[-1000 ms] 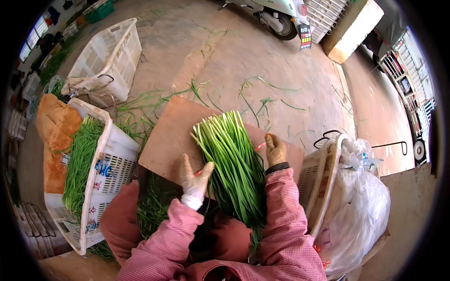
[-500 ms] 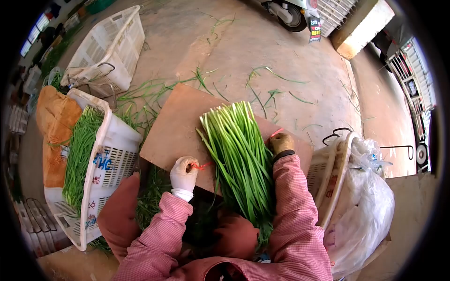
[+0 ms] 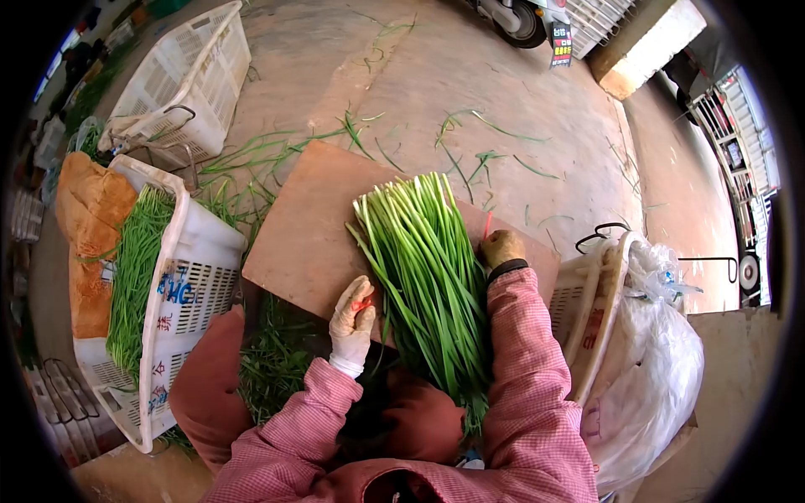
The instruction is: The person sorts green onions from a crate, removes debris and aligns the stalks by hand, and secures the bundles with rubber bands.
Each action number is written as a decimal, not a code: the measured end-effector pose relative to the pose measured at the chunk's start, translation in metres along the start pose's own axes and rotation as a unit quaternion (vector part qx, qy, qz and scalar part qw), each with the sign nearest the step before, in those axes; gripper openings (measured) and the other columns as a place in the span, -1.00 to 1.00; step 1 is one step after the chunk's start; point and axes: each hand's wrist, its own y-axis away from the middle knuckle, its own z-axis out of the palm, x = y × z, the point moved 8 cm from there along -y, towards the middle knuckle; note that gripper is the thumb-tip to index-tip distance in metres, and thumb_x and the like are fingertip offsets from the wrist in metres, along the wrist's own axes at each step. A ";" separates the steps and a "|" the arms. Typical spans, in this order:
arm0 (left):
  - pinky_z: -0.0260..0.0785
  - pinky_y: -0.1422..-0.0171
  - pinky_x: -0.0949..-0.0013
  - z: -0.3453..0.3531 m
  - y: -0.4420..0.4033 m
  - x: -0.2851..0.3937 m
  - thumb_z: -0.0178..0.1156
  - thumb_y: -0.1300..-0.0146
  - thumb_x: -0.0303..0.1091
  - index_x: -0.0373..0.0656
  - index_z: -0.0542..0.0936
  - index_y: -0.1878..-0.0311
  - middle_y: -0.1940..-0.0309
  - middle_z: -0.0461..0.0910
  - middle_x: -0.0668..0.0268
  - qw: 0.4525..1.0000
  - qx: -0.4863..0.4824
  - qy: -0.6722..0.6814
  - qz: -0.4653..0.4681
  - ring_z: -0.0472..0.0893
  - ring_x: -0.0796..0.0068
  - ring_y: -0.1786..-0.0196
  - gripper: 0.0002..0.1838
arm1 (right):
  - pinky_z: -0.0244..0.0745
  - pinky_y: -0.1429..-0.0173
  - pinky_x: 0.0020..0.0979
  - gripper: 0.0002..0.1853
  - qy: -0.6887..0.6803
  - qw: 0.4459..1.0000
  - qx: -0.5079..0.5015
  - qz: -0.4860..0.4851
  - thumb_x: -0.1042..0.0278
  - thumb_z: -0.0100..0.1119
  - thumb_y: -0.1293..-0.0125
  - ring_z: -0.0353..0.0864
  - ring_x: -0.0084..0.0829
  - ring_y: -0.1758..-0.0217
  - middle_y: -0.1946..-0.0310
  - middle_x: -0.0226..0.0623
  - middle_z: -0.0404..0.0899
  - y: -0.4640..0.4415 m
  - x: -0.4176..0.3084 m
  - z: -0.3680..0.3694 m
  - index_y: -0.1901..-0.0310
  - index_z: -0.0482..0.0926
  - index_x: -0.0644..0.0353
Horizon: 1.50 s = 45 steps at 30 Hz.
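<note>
A thick bunch of garlic chives [image 3: 432, 281] lies on a brown board [image 3: 293, 226], pale cut ends pointing away from me and the leafy ends toward my lap. My left hand [image 3: 352, 323], in a whitish glove, is at the bunch's left side, with a bit of red string [image 3: 363, 304] pinched between thumb and fingers. On the other side, my right hand [image 3: 504, 250] in a brownish glove is closed against the chives. Another end of red string [image 3: 488, 223] sticks up from its fingers. Whether the string runs under the bunch is hidden.
To my left stands a white crate [image 3: 180, 277] filled with chives, with another white crate [image 3: 189, 80] behind it. A crate draped with clear plastic bags [image 3: 646, 369] is at my right. Loose leaves [image 3: 478, 163] litter the floor; a scooter [image 3: 524, 21] is parked beyond.
My left hand has moved right, closer to the bunch, and turned with its fingers pointing up. My right hand has turned slightly, and its string end now points upward.
</note>
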 end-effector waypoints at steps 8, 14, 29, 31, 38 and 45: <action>0.30 -0.10 0.46 0.004 -0.013 0.011 -0.13 -0.04 -0.78 -0.09 0.40 -0.09 -0.09 0.35 0.27 0.996 -0.005 -0.068 0.052 0.47 0.43 0.03 -0.46 | 0.38 0.53 -0.56 -0.87 -0.411 0.904 -0.087 0.083 0.38 0.12 -0.14 0.47 -0.58 0.63 0.63 -0.36 0.53 0.005 0.007 0.019 0.45 0.53 0.25; 0.27 -0.13 0.37 -0.015 -0.011 0.015 -0.08 0.10 -0.80 -0.10 0.39 -0.10 -0.09 0.33 0.24 0.972 0.018 -0.207 0.110 0.40 0.34 -0.05 -0.38 | 0.37 0.52 -0.59 -0.90 -0.524 0.836 -0.140 0.084 0.41 0.11 -0.15 0.44 -0.60 0.61 0.51 -0.32 0.56 0.026 -0.023 0.003 0.37 0.51 0.26; 0.26 -0.10 0.30 -0.026 -0.017 0.032 0.28 0.21 -0.49 -0.14 0.45 -0.01 0.12 0.40 0.20 0.941 -0.029 -0.332 0.051 0.40 0.22 0.04 -0.44 | 0.34 0.51 -0.63 -0.91 -0.534 0.829 -0.133 0.100 0.41 0.11 -0.15 0.46 -0.62 0.61 0.50 -0.36 0.58 0.028 -0.017 0.011 0.33 0.53 0.22; 0.30 0.02 0.26 -0.033 -0.021 0.047 0.34 0.26 -0.37 -0.15 0.53 0.14 0.31 0.42 0.22 0.895 0.010 -0.446 0.033 0.43 0.22 0.18 -0.53 | 0.33 0.51 -0.63 -0.90 -0.530 0.832 -0.132 0.099 0.40 0.11 -0.15 0.46 -0.62 0.60 0.50 -0.37 0.58 0.028 -0.016 0.011 0.33 0.53 0.22; 0.36 0.23 0.40 -0.045 -0.012 0.011 0.26 0.11 -0.44 -0.20 0.59 0.39 0.39 0.52 0.24 0.932 -0.001 -0.358 -0.062 0.51 0.33 0.34 -0.84 | 0.21 0.57 -0.66 -0.91 -0.536 0.831 -0.114 0.095 0.42 0.12 -0.14 0.38 -0.66 0.65 0.54 -0.41 0.56 0.027 -0.017 0.012 0.34 0.53 0.23; 0.32 0.46 0.64 -0.031 -0.017 -0.012 0.11 -0.15 -0.44 -0.14 0.55 0.14 0.26 0.57 0.39 0.973 0.144 0.060 -0.169 0.55 0.62 0.43 -0.81 | 0.22 0.56 -0.65 -0.90 -0.552 0.825 -0.112 0.053 0.41 0.14 -0.13 0.35 -0.67 0.64 0.56 -0.44 0.53 0.030 -0.025 0.008 0.33 0.55 0.22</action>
